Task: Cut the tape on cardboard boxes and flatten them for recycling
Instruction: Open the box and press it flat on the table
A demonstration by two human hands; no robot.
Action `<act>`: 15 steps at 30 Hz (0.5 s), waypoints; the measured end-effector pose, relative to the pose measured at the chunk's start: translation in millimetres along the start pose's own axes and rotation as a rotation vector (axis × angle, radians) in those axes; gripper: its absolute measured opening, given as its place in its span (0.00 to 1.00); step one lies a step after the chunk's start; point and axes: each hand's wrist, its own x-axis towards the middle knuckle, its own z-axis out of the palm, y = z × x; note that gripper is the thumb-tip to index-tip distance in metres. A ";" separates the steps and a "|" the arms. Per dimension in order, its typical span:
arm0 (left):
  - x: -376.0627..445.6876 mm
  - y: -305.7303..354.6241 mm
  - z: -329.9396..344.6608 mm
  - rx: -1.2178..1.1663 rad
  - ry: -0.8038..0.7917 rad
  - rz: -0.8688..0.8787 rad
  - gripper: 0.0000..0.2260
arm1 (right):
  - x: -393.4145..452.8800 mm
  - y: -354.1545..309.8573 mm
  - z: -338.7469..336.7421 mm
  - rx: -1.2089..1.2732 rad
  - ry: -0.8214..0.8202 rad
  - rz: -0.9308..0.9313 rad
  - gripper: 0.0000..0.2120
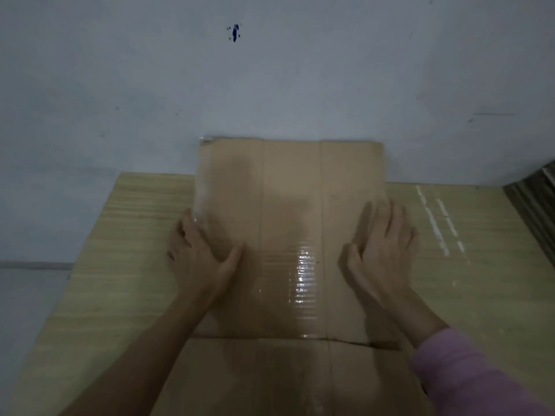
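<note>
Pressing cardboard box (290,235), wall (270,85) behind

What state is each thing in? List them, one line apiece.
Cardboard box: flattened, lying on the table, far edge against the wall.
Clear tape: stuck down the box's middle panel, glossy.
Left hand: fingers wrapped over the box's left edge.
Right hand: flat, pressing the box's right side.
Table: wooden, under the box.
</note>
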 end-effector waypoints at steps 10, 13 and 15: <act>4.6 18.3 56.3 0.237 -0.196 0.327 0.34 | 9.6 -49.3 71.8 -0.030 -0.160 -0.069 0.32; 0.4 12.8 64.7 0.271 -0.260 0.271 0.37 | -1.5 -48.2 85.7 -0.065 -0.206 -0.058 0.31; 17.1 21.3 65.9 0.279 -0.236 0.265 0.38 | 12.2 -50.9 86.7 -0.066 -0.212 -0.049 0.32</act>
